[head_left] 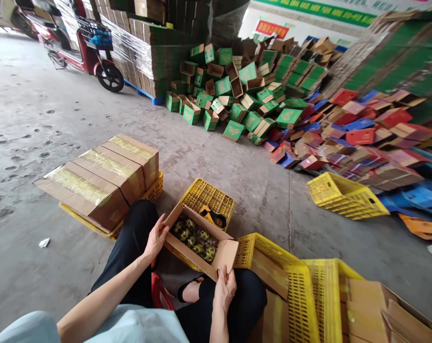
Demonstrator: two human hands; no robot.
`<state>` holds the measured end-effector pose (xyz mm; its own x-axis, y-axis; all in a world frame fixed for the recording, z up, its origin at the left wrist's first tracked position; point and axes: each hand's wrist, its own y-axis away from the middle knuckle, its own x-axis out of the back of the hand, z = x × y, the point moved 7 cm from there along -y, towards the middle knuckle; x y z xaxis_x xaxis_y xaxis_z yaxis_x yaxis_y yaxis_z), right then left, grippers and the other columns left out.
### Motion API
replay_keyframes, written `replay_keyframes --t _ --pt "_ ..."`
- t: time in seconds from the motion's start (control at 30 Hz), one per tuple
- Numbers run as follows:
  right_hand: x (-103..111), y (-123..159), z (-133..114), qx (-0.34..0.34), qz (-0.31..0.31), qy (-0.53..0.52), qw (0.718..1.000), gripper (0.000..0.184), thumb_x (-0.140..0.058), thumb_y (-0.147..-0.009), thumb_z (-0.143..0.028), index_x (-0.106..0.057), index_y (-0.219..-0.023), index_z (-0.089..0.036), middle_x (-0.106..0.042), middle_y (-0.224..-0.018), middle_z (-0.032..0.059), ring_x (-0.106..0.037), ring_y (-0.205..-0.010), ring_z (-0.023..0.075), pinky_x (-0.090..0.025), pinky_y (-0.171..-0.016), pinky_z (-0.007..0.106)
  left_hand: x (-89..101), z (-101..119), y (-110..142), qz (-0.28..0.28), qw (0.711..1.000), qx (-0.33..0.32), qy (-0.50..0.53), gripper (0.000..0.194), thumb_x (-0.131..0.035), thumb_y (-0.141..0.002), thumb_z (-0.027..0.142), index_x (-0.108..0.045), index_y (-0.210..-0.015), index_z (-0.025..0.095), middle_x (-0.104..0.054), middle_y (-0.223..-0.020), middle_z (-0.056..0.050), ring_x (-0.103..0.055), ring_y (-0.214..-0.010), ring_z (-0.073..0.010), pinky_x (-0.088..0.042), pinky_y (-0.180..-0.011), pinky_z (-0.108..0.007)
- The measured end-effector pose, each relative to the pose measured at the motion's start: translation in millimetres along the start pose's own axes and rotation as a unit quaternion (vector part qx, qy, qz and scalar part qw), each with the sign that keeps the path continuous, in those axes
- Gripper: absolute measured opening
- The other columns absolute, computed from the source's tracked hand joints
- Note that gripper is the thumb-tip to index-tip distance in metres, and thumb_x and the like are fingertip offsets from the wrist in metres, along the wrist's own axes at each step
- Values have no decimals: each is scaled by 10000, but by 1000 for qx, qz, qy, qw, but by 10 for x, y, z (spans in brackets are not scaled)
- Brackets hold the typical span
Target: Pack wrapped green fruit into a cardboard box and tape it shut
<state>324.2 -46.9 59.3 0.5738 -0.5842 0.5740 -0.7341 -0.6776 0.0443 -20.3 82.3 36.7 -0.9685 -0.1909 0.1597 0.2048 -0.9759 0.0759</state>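
Observation:
An open cardboard box (180, 247) rests tilted before my knees, over a yellow crate. Several round green-and-dark items in clear plastic wrap (194, 237) lie inside it; their exact kind is hard to make out. My left hand (156, 238) grips the box's left end, thumb at the rim. At the near right corner, my right hand (223, 287) pinches the folded-out end flap (227, 253). Just beyond the box, a yellow-and-black tape dispenser (213, 216) lies on the upturned yellow crate (209, 193).
Taped cartons (105, 166) sit on a yellow crate at left. Yellow crates (298, 281) holding cartons stand close by my right knee. Another yellow crate (344, 195) lies farther right. Green boxes (223, 85) and red-blue boxes (359, 136) are heaped behind. A red scooter (90, 52) stands back left.

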Motion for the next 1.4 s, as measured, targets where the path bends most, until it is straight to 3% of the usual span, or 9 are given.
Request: replay_keyframes --t 0.23,0.37,0.5,0.57,0.67,0.8,0.97,1.23,1.4 --pt "8 73 10 1 10 -5 1000 865 -414 -830 -830 -687 -1220 -108 -777 -896 171 -751 -866 334 -567 -748 378 -21 128 -7 -11 999 11 37 594 -584 -919 553 -664 -1341 141 -743 -1220 -128 -676 -1171 -303 -500 -1061 -441" --pt "53 143 -143 71 24 -15 997 784 -408 -926 -728 -598 -1370 -111 -764 -1030 178 -749 -907 312 -584 -771 383 -25 111 17 -19 999 2 39 599 -586 -906 574 -681 -1313 145 -719 -1285 -133 -650 -1233 -312 -448 -1119 -449" --pt "144 155 -567 212 100 36 972 587 -458 -1003 -551 -601 -1353 -101 -666 -1275 248 -669 -1142 330 -540 -971 459 -24 74 7 -21 999 7 37 608 -593 -896 585 -683 -1308 147 -726 -1269 -134 -654 -1231 -315 -472 -1096 -440" --pt "-38 100 -875 302 35 73 950 449 -415 -1042 -439 -681 -1239 -136 -687 -1228 215 -650 -1163 300 -503 -1045 464 -24 80 0 -23 999 3 31 606 -590 -897 582 -683 -1309 148 -726 -1271 -130 -659 -1222 -311 -474 -1095 -436" --pt "-524 -3 -1229 386 -123 165 899 428 -381 -1046 -339 -647 -1341 -180 -654 -1344 171 -600 -1257 284 -474 -1104 468 -21 97 -7 -22 999 -1 26 597 -579 -905 571 -679 -1312 145 -732 -1260 -128 -664 -1212 -309 -470 -1101 -447" --pt "-1044 -244 -1263 316 -207 343 860 555 -399 -1011 -245 -427 -1565 -266 -281 -1688 112 -215 -1549 402 -362 -1118 702 -31 131 -23 -21 999 -12 30 581 -560 -923 547 -666 -1332 148 -710 -1308 -124 -647 -1248 -305 -451 -1130 -454" --pt "-1318 -376 -1009 220 -253 438 834 737 -458 -1007 -314 -93 -1647 -345 -30 -1740 53 29 -1576 423 -233 -1074 835 -89 184 -56 -30 999 -32 23 536 -507 -958 511 -687 -1301 140 -713 -1306 -122 -652 -1246 -292 -473 -1118 -442" --pt "-1261 -347 -1081 187 -306 444 821 813 -513 -973 -300 -60 -1646 -342 5 -1738 35 11 -1580 410 -230 -1090 819 -52 198 -51 -42 999 -33 -5 498 -527 -952 445 -686 -1302 128 -711 -1306 -127 -651 -1242 -310 -486 -1099 -460" --pt "-923 -175 -1194 251 -219 441 833 653 -467 -991 -296 -296 -1621 -274 -148 -1727 70 -9 -1590 364 -169 -1163 754 -32 257 -40 -60 998 -36 1 486 -528 -946 458 -711 -1263 139 -726 -1286 -103 -665 -1222 -300 -492 -1089 -438"
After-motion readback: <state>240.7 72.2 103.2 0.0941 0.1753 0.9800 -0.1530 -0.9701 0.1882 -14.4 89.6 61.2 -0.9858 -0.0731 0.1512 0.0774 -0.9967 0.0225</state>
